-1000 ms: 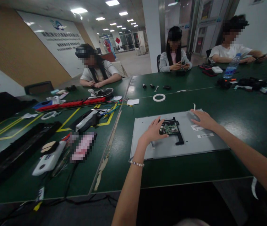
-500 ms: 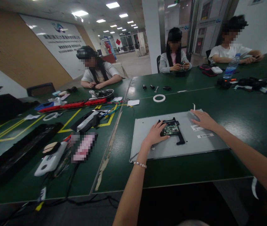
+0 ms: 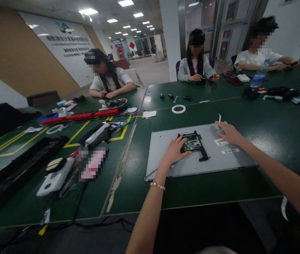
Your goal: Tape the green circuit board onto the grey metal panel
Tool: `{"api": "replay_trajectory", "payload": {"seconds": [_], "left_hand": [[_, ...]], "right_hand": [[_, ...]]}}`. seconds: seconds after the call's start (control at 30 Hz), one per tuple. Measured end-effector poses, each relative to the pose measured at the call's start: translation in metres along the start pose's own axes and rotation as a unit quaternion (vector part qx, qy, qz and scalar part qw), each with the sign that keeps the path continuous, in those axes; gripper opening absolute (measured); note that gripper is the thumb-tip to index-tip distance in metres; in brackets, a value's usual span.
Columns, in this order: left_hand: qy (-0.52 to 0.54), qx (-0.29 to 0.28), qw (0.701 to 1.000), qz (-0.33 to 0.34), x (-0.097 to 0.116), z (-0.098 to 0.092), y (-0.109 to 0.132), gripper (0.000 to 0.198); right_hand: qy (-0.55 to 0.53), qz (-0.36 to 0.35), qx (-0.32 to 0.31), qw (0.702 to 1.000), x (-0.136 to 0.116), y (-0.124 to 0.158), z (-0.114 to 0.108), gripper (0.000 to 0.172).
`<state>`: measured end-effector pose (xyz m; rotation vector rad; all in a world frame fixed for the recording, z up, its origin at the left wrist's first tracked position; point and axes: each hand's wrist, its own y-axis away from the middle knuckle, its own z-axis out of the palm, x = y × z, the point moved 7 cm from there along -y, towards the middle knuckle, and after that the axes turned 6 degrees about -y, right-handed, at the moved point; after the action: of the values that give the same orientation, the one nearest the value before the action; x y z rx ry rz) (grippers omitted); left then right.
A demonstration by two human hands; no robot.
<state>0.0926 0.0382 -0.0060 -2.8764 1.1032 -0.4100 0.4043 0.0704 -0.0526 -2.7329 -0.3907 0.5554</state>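
A grey metal display panel (image 3: 166, 155) lies flat on the green table in front of me. A small green circuit board in a black bracket (image 3: 195, 144) sits near its middle. My left hand (image 3: 174, 151) rests on the panel with its fingers curled against the left side of that board. My right hand (image 3: 227, 133) lies open and flat on the panel's far right corner, beside two white labels (image 3: 225, 146).
A white tape roll (image 3: 178, 109) lies beyond the panel. Left of me are black casings (image 3: 20, 169), a white device (image 3: 53, 180), cables and a red power strip (image 3: 81, 116). Three people sit across the table; a water bottle (image 3: 259, 76) stands far right.
My left hand has slid slightly right and closer onto the circuit board. My right hand stays on the panel's corner. The person opposite has lowered both hands to the table.
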Motion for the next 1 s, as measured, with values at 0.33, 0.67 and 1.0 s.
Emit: {"api": "replay_trajectory", "payload": {"seconds": [0.33,0.67,1.0], "left_hand": [[0.055,0.021,0.998,0.0,-0.002,-0.006,0.003,0.086],[0.183,0.014,0.983,-0.015,-0.023,-0.023,0.019,0.088],[0.451,0.125,0.867,-0.174,-0.053,-0.032,0.022,0.04]], "right_hand": [[-0.208,0.097,0.165,0.959,-0.022,0.002,-0.034,0.044],[-0.564,0.122,0.076,0.813,-0.151,-0.017,-0.01,0.048],[-0.676,0.134,-0.11,0.716,-0.247,-0.008,0.04,0.072]]}}
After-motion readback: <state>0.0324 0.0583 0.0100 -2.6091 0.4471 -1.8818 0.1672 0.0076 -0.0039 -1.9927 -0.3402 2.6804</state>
